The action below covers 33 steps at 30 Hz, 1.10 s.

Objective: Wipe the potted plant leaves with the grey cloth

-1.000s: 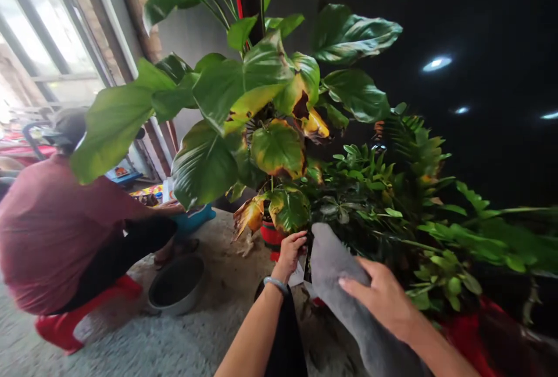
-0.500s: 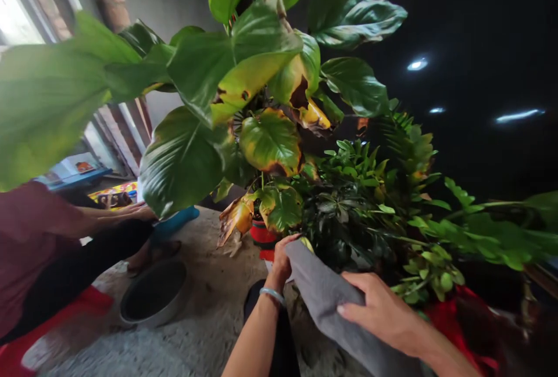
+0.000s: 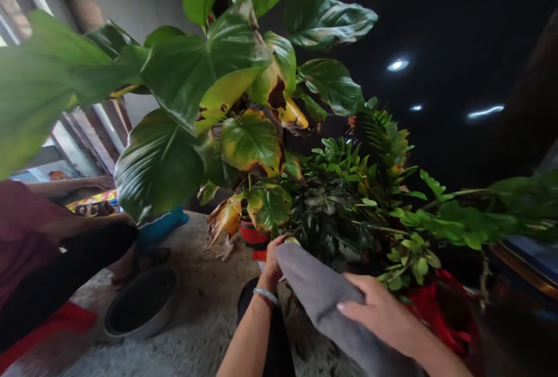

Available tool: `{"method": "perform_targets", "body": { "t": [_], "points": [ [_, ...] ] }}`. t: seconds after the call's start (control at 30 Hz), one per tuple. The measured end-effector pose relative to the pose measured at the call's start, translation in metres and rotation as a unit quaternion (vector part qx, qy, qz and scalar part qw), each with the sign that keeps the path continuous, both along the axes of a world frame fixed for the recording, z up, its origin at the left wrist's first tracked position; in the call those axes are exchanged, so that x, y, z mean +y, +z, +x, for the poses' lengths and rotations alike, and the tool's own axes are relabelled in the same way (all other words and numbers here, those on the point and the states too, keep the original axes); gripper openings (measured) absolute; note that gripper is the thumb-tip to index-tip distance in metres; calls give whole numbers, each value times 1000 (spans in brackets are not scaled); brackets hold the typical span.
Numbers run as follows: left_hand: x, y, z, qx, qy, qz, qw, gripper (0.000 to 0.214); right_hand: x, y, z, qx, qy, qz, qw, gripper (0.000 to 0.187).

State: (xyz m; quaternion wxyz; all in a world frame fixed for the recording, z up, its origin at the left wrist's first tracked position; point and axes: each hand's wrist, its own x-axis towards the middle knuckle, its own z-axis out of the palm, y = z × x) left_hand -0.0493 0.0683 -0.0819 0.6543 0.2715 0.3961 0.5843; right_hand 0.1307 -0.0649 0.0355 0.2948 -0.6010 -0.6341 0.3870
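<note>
A long grey cloth [image 3: 318, 290] stretches from my left hand toward the lower right. My left hand [image 3: 274, 259], with a pale bangle at the wrist, closes on its far end, beside a small yellow-green bit whose kind I cannot make out. My right hand [image 3: 375, 310] grips the cloth further back, thumb on top and the other fingers hidden beneath. Just beyond my left hand stands a red pot [image 3: 253, 234] with a large-leaved plant [image 3: 250, 142] whose lower leaves are yellow and brown at the edges.
To the left, another person [image 3: 30, 237] sits beside a grey basin [image 3: 142, 302] on the concrete floor. Smaller leafy plants [image 3: 331, 203] crowd the right, with a red bag-like container [image 3: 444, 307] below them. A dark, glossy wall rises behind.
The view has swung a little to the right, so the plants and basin sit further left. Both hands keep their hold on the cloth. The other person's arms have shifted apart.
</note>
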Motion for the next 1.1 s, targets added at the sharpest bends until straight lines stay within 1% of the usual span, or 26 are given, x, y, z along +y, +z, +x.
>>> {"method": "perform_targets", "body": {
  "t": [0.07,0.1,0.17,0.23,0.27,0.3,0.37,0.4,0.43,0.47,0.5,0.53,0.57,0.63,0.7,0.73,0.77,0.8,0.83,0.87,0.9,0.93,0.97,1.0,1.03,1.1],
  "points": [
    [-1,0,0,-8,2,-2,1000,31,-19,21,30,69,-68,-4,995,24],
    [-1,0,0,-16,3,-2,1000,34,-23,33,44,103,-118,-4,988,30],
    [-4,0,2,-31,4,1,999,39,-20,52,61,172,-228,-5,958,37],
    [-7,1,5,-40,3,10,999,42,-7,54,60,259,-309,-14,915,38],
    [-8,1,6,-41,4,17,999,43,-1,48,53,305,-323,-30,896,35],
    [-9,2,6,-41,6,25,999,44,4,37,43,344,-320,-56,881,33],
    [-11,2,6,-42,14,40,998,47,5,7,20,382,-290,-130,868,28],
    [-12,2,6,-43,16,44,998,48,0,-8,9,376,-276,-169,868,28],
    [-12,3,5,-43,16,46,998,49,-7,-22,1,358,-271,-185,874,27],
    [-12,3,4,-44,15,45,998,49,-16,-32,-4,334,-273,-184,883,26],
    [-13,3,3,-44,13,43,998,49,-25,-38,-4,315,-280,-174,890,27],
    [-13,4,3,-44,11,40,998,49,-33,-38,-1,306,-289,-158,893,28],
    [-13,4,2,-42,7,38,998,48,-37,-32,5,312,-299,-138,891,32],
    [-13,5,1,-35,-1,37,999,47,-32,-12,23,352,-333,-78,871,37],
    [-13,5,1,-28,-11,39,999,47,-12,9,40,395,-378,20,837,37],
    [-13,5,2,-27,-14,39,999,48,0,16,45,410,-396,70,819,36],
    [-13,5,2,-28,-15,39,999,48,12,19,46,420,-407,100,805,32],
    [-13,5,3,-30,-14,38,999,49,21,17,42,429,-405,101,801,28],
    [-14,5,3,-33,-12,37,999,50,26,10,35,438,-388,73,808,22],
    [-14,5,3,-36,-8,37,999,50,27,0,25,443,-365,21,819,16],
    [-14,5,3,-41,-4,36,999,51,22,-14,14,441,-337,-48,831,12],
    [-14,4,3,-46,0,33,998,51,13,-27,3,435,-306,-115,839,13],
    [-14,4,3,-51,3,30,998,51,2,-40,-7,422,-300,-168,839,16],
    [-13,4,2,-56,5,27,998,51,-11,-49,-14,407,-309,-192,838,17],
    [-13,3,1,-59,7,25,998,51,-22,-54,-18,396,-319,-192,839,19],
    [-13,2,0,-54,3,24,998,51,-34,-49,-16,388,-330,-158,846,25]
  ]
}}
